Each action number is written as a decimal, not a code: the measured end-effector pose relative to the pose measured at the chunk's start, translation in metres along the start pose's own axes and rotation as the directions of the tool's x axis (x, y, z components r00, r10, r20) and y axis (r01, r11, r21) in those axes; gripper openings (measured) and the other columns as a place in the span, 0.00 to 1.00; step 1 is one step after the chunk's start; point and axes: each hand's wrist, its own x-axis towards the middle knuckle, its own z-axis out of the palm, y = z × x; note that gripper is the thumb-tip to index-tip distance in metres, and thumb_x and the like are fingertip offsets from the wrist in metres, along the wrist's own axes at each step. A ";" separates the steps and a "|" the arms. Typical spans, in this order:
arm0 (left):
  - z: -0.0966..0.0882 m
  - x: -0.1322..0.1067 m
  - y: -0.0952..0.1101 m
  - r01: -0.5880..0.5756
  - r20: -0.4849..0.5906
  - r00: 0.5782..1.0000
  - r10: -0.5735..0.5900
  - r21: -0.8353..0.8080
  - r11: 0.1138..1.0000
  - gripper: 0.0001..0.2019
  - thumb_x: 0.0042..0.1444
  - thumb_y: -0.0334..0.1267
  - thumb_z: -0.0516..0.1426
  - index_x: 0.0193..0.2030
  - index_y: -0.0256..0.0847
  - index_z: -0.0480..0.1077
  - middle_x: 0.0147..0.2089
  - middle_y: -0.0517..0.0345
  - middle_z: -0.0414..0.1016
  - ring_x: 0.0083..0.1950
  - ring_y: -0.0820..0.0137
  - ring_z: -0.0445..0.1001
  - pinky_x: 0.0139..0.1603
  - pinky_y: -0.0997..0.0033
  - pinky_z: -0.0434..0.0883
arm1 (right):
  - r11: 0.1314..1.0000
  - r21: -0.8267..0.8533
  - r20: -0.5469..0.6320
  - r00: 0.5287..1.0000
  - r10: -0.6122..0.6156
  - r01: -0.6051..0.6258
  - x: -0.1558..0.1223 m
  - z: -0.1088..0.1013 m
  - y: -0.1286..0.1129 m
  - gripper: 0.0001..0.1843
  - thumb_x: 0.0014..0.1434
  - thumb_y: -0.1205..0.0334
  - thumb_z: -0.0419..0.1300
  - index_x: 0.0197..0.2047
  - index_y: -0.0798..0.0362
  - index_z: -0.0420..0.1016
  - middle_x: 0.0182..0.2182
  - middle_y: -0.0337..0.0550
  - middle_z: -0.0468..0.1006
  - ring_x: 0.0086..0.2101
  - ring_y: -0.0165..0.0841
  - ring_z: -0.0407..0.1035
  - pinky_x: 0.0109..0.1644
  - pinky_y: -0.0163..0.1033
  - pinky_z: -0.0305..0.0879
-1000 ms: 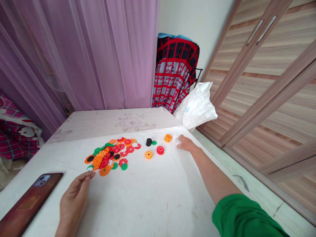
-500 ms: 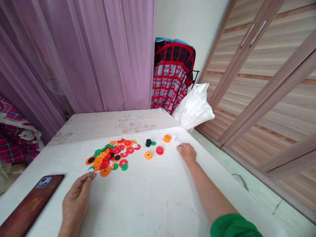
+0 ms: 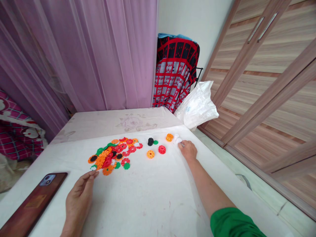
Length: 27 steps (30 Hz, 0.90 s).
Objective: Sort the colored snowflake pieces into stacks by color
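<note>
A pile of flat, notched plastic flower discs (image 3: 107,158) in red, orange, green, black and white lies on the table. My left hand (image 3: 80,192) is at the pile's near left edge, its thumb and fingers pinched together; whether anything is between them cannot be made out. To the right, my right hand (image 3: 188,150) is closed, its fingertips at the white discs (image 3: 176,138) with one white disc in them. Beside these are a small stack of orange discs (image 3: 169,137), red discs (image 3: 162,149), a single-looking orange disc (image 3: 150,154), black discs (image 3: 150,142) and a green disc (image 3: 155,142).
A brown-backed phone (image 3: 37,200) lies at the left of the white-covered table (image 3: 143,197). Past the table's far right corner is a white plastic bag (image 3: 197,105). A purple curtain (image 3: 111,56) hangs behind, and a wooden wardrobe (image 3: 266,82) stands to the right.
The whole view has shifted slightly, so things on the table appear a little further right. Both hands stay at nearly the same places beside the pile and the white discs.
</note>
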 end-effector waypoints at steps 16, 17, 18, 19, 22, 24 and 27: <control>0.002 0.003 -0.008 -0.030 0.011 0.999 0.030 -0.023 0.999 0.17 0.46 0.50 0.57 0.39 0.42 0.73 0.41 0.52 0.80 0.51 0.60 0.76 0.61 0.56 0.64 | 1.000 0.025 -0.025 1.000 0.012 -0.012 0.001 0.005 -0.005 0.21 0.59 0.48 0.51 0.46 0.51 0.75 0.44 0.51 0.74 0.45 0.41 0.68 0.47 0.41 0.61; 0.002 0.003 -0.008 -0.030 0.010 0.999 0.030 -0.021 0.999 0.17 0.46 0.50 0.57 0.39 0.42 0.73 0.41 0.52 0.80 0.51 0.59 0.75 0.62 0.55 0.64 | 1.000 0.025 -0.034 0.999 0.016 -0.015 0.001 0.006 -0.006 0.22 0.59 0.46 0.51 0.46 0.52 0.75 0.45 0.51 0.74 0.45 0.41 0.68 0.47 0.41 0.61; 0.002 0.003 -0.008 -0.031 0.010 0.999 0.032 -0.019 0.999 0.17 0.46 0.50 0.57 0.39 0.42 0.73 0.41 0.52 0.80 0.52 0.59 0.75 0.62 0.55 0.63 | 0.999 0.024 -0.044 0.999 0.022 -0.021 0.001 0.007 -0.006 0.24 0.58 0.45 0.52 0.47 0.53 0.74 0.45 0.52 0.74 0.46 0.42 0.68 0.47 0.41 0.61; 0.002 0.003 -0.008 -0.034 0.008 0.999 0.034 -0.017 0.999 0.17 0.46 0.50 0.57 0.38 0.42 0.73 0.41 0.52 0.80 0.51 0.59 0.75 0.62 0.55 0.64 | 0.999 0.020 -0.051 0.998 0.031 -0.030 0.002 0.008 -0.007 0.26 0.57 0.43 0.53 0.48 0.53 0.74 0.45 0.53 0.74 0.46 0.42 0.68 0.47 0.42 0.61; 0.002 0.003 -0.006 -0.032 0.000 0.999 0.032 -0.016 0.999 0.16 0.46 0.50 0.56 0.37 0.42 0.73 0.40 0.52 0.80 0.51 0.60 0.76 0.61 0.55 0.64 | 0.998 0.000 -0.056 0.996 0.070 -0.070 0.005 0.010 -0.012 0.28 0.55 0.40 0.53 0.48 0.54 0.74 0.45 0.54 0.73 0.47 0.44 0.67 0.47 0.44 0.61; 0.001 0.003 -0.005 -0.031 0.005 0.999 0.031 -0.012 0.999 0.16 0.46 0.50 0.56 0.37 0.42 0.72 0.40 0.52 0.80 0.51 0.59 0.75 0.62 0.55 0.63 | 0.996 -0.014 -0.055 0.994 0.091 -0.092 0.008 0.011 -0.015 0.28 0.56 0.41 0.52 0.47 0.55 0.74 0.46 0.55 0.73 0.47 0.45 0.67 0.46 0.44 0.61; 0.000 0.002 -0.005 -0.035 0.018 0.999 0.035 0.003 0.999 0.17 0.46 0.50 0.56 0.38 0.42 0.73 0.41 0.52 0.80 0.53 0.59 0.74 0.63 0.54 0.62 | 0.996 -0.026 -0.053 0.995 0.089 -0.090 0.012 0.012 -0.016 0.26 0.58 0.44 0.50 0.47 0.56 0.74 0.45 0.55 0.73 0.46 0.44 0.67 0.46 0.44 0.61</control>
